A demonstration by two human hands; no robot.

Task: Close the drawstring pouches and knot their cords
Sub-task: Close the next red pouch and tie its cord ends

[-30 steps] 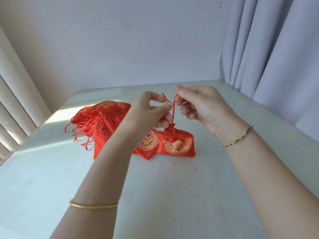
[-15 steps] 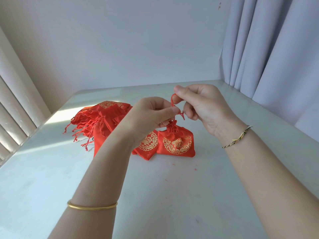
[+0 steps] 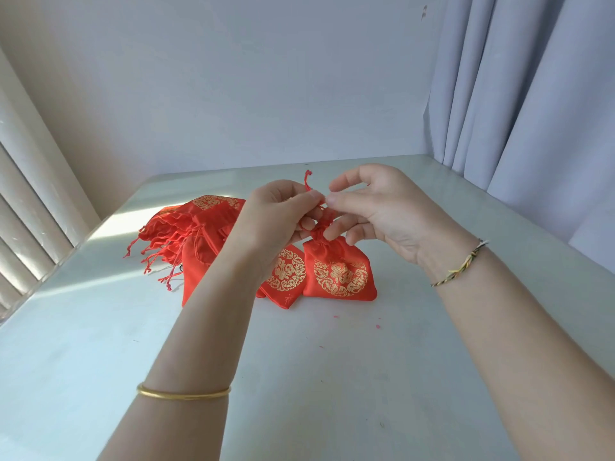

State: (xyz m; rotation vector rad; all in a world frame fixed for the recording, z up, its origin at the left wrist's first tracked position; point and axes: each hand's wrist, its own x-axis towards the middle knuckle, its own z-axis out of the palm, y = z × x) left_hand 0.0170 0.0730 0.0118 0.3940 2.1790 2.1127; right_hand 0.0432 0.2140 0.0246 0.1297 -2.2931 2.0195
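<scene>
1. The left hand (image 3: 276, 217) is pinching the red cord (image 3: 307, 180) between thumb and forefinger, its fingers (image 3: 301, 198) clamped together on it. The cord's knotted end is sticking up just above them.
2. The right hand (image 3: 386, 211) is meeting the left thumb-tip to fingertip, with its forefinger lifted apart from the thumb and its lower fingers curling against the gathered neck. Whether it is gripping the cord I cannot tell.
3. The pouch (image 3: 341, 276), shiny red satin with a round gold emblem, is standing on the tabletop (image 3: 299, 377) directly beneath both sets of fingers. Its mouth is cinched into a ruffle that is touching them.
4. A second pouch (image 3: 288, 281) is leaning just left of it, below the left fingers, partly hidden by the left wrist.
5. Beyond and left of the left fingers, a heap of pouches (image 3: 196, 224) is lying with loose cords trailing; their count is hard to make out.
</scene>
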